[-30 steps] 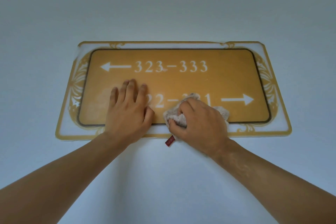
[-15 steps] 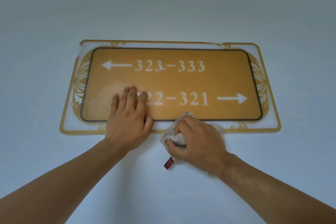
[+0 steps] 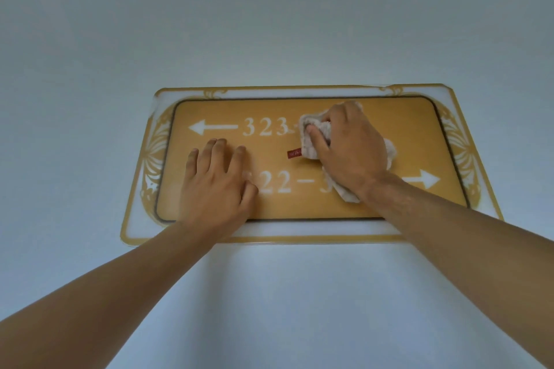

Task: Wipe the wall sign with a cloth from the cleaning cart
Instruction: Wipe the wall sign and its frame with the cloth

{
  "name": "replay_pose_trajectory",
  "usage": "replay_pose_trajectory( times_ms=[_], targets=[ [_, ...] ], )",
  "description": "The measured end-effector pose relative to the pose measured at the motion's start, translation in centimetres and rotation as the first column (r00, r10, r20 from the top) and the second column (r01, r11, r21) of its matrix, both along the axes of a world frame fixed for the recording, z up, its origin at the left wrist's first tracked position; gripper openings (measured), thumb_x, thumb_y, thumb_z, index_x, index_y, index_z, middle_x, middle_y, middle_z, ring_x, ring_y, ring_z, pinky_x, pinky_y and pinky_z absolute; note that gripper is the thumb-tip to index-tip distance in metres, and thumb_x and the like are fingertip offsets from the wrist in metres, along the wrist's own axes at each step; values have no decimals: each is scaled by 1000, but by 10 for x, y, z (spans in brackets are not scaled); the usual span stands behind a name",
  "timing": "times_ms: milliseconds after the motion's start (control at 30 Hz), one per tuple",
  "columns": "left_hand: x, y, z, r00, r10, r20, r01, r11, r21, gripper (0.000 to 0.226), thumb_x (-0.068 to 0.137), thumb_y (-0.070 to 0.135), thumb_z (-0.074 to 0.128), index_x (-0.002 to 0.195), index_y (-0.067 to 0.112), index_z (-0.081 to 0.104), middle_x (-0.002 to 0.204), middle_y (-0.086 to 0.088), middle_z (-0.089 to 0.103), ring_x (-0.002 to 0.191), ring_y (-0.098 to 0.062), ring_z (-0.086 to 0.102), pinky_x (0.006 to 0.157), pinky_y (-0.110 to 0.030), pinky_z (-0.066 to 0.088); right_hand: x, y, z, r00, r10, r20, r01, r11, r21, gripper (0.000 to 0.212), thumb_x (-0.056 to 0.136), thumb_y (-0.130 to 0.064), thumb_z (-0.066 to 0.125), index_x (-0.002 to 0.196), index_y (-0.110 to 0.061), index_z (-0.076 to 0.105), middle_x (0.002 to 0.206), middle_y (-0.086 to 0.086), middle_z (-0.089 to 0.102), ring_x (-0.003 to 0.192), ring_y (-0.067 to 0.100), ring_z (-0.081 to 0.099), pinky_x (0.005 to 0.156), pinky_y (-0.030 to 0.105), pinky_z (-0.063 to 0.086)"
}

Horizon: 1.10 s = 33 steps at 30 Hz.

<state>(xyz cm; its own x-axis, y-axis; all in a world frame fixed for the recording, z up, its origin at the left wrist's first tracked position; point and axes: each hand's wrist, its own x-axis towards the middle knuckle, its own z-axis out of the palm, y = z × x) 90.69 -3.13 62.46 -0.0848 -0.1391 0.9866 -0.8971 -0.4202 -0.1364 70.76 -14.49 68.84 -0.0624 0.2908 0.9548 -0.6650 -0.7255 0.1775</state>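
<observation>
Cloth (image 3: 311, 141), bunched and whitish with a red tag (image 3: 294, 154), is clenched in our right hand (image 3: 350, 153) and pressed on the wall sign (image 3: 299, 204), over the upper row of numbers right of centre. Our left hand (image 3: 214, 186) lies flat on the sign's lower left, fingers spread, holding nothing.

Plain pale blue-white wall (image 3: 269, 24) fills view, bare above, beside and below; faint shadows lower down.
</observation>
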Motion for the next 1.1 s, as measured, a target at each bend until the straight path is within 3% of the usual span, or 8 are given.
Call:
replay_pose_trajectory(
  times_ms=[200,533,667,833,1100],
  targets=[
    [21,9,12,999,40,23,-40,999,-3,59,88,43,35,138,12,41,143,-21,41,139,-38,33,115,-54,26,9,-6,58,997,-13,71,7,997,77,48,102,-45,44,122,-4,56,125,14,53,121,29,51,96,38,48],
    [49,18,21,998,37,59,-36,999,-28,55,86,40,35,133,12,45,136,-16,45,133,-35,38,113,-51,28,33,-1,111,991,-85,101,67,984,162,48,103,-43,39,125,-2,51,128,22,51,118,33,50,93,39,45],
    [53,13,20,998,10,64,-7,999,-46,55,87,41,33,133,13,45,136,-15,44,134,-33,38,114,-49,28,39,3,116,995,-81,60,72,987,146,49,103,-44,39,124,-1,52,126,20,52,116,32,52,90,38,45],
    [58,10,18,997,-47,61,52,995,-83,53,87,40,35,132,14,45,136,-13,45,133,-31,39,113,-46,29,45,3,116,995,-80,59,74,992,103,50,102,-47,40,120,-3,54,119,17,56,105,30,57,74,35,42],
    [59,8,17,995,-79,60,85,991,-101,52,88,38,36,133,15,46,138,-13,45,133,-30,38,113,-45,28,69,15,102,994,-106,-34,106,994,-5,49,101,-51,40,115,-7,56,109,13,58,93,26,58,68,33,39]
  ],
)
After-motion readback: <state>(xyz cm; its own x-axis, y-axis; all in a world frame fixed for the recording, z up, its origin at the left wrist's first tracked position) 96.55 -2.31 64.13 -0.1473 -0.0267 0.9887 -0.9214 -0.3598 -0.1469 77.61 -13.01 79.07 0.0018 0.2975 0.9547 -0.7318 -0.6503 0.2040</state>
